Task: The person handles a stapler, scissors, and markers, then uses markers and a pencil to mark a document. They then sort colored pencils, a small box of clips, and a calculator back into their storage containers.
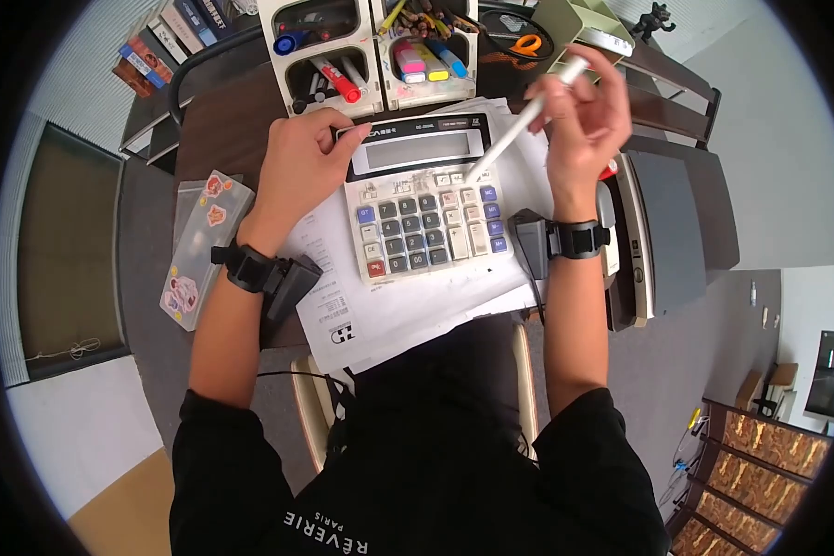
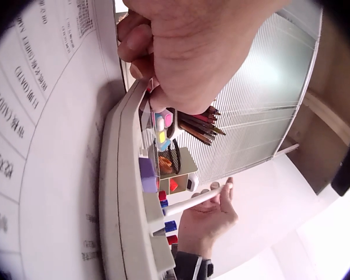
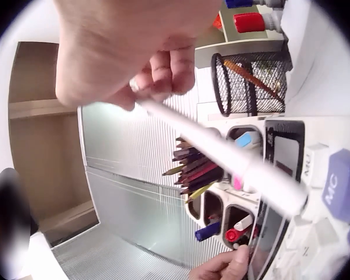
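A large white desk calculator lies on papers, with dark smudges around its upper keys. At its top left corner, my left hand grips the edge, thumb on the front; the left wrist view shows the other fingers curled at that edge. My right hand, raised over the calculator's upper right, pinches a slim white stick shaped like a pen. The stick slants down, its lower end right at the small keys under the display. In the right wrist view the stick is motion-blurred, with a thicker lower end.
Printed papers spread beneath the calculator. Behind it stands a white organizer with markers and pencils. A sticker-covered clear case lies left, a grey boxy device right. A mesh holder stands near the organizer.
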A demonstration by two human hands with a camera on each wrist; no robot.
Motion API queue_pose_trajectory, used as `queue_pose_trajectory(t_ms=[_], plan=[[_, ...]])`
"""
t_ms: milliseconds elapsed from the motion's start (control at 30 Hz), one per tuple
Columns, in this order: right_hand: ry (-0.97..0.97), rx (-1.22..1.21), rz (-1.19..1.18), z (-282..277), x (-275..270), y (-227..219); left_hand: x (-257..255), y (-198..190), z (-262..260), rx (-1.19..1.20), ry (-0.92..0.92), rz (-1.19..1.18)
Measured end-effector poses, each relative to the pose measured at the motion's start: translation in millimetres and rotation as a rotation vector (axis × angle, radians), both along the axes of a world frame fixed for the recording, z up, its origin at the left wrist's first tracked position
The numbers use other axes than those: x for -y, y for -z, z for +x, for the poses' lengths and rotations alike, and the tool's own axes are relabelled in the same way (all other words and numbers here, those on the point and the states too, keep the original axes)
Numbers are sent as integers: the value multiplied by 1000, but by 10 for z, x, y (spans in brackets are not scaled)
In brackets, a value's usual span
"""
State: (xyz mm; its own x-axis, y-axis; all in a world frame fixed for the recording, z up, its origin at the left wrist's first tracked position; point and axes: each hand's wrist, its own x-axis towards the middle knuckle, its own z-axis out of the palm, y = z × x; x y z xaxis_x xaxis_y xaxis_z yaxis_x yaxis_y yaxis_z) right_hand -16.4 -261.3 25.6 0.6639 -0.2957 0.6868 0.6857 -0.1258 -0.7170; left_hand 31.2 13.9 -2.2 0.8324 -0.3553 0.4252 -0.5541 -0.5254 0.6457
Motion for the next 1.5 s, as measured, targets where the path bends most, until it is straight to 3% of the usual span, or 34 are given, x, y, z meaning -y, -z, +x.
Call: queue_pose_trajectory(t_ms=[133, 200, 233, 300, 367, 500, 567, 700, 867, 933, 1000, 1033, 1100, 1133, 1367, 1500], plan=[[-24, -37, -17, 9, -15, -9, 0, -3, -4, -25, -7, -2], [-96, -3, 227, 17, 1, -18, -2, 10, 3, -11, -6, 2], [-93, 0, 227, 30, 16, -13, -2, 10, 7, -8, -2, 1], [8, -185, -19, 56, 38, 26, 5, 13, 3, -42, -3, -11], [23, -202, -58, 54, 55, 14, 20, -13, -8, -48, 0, -10], [-99, -116, 283, 93, 93, 49, -6, -5, -4, 3, 5, -8], [17, -201, 30, 115, 84, 73, -15, 2, 0, 8, 0, -6], [67, -233, -76, 126, 58, 89, -7, 17, 6, -31, -7, -11], [-89, -241, 331, 114, 72, 85, 5, -64, -52, 57, -26, 16], [-96, -250, 316, 103, 94, 76, 10, -142, -106, 88, -35, 16], [-110, -263, 294, 98, 88, 72, 22, -240, -173, 124, 225, -50], [-108, -273, 262, 103, 61, 70, 51, -228, -185, 122, 221, -54], [-120, -289, 228, 112, 6, 79, 100, -195, -220, 103, 538, -163], [-97, -310, 183, 119, -19, 82, 99, -175, -253, -2, 569, -93], [-115, -360, 34, 124, -16, 86, 165, -29, -291, 74, 541, -14], [-116, -342, 120, 119, -26, 65, 154, -62, -286, 86, 491, -26]])
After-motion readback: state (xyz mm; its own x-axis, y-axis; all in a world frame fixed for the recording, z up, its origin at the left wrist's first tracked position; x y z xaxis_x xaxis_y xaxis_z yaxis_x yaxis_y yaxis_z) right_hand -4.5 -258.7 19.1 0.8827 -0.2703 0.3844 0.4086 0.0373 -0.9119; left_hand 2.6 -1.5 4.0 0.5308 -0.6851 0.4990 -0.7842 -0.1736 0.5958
